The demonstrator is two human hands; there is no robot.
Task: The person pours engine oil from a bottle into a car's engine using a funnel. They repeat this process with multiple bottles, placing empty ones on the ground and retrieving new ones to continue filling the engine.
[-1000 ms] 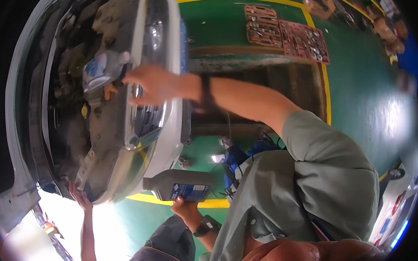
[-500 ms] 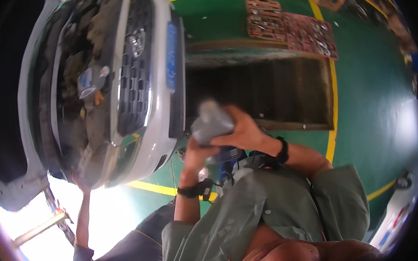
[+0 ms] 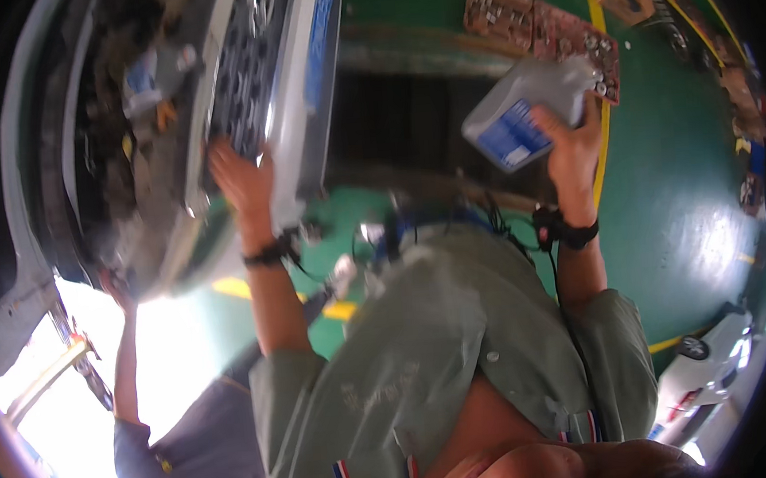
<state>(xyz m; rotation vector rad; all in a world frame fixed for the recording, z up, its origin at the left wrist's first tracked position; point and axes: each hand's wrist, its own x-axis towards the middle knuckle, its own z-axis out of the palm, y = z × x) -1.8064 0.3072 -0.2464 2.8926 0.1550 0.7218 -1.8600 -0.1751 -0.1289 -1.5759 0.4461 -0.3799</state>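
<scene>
Out on the right, a grey plastic bottle with a blue label [image 3: 516,114] was held up by the bare right hand [image 3: 572,146], the fingers closed around its side near the neck, with the thumb laid across the front. The bottle was tilted, its neck pointed to the right and its broad base set lower on the left. It was held in the air, seen against the dark rectangular floor pit [image 3: 411,130] and the near edge of an open red case of metal tools [image 3: 555,36].

Over on the left, the bare left hand [image 3: 244,182] was spread, fingers open and nothing gripped, right by the black grille [image 3: 243,84] of a white car [image 3: 296,112]; whether the grille was touched could not be told through the blur. Dark bands were worn on both wrists.

Farther left, in the exposed engine bay, a second grey bottle with a blue-and-white label [image 3: 143,83] was seen, with a small orange part [image 3: 166,115] just beside it. At the near left, a co-worker's hand [image 3: 116,289] was placed at the car's edge; its finger state could not be made out. The green floor [image 3: 672,183] was crossed by a yellow line [image 3: 596,13] beside the tools.
</scene>
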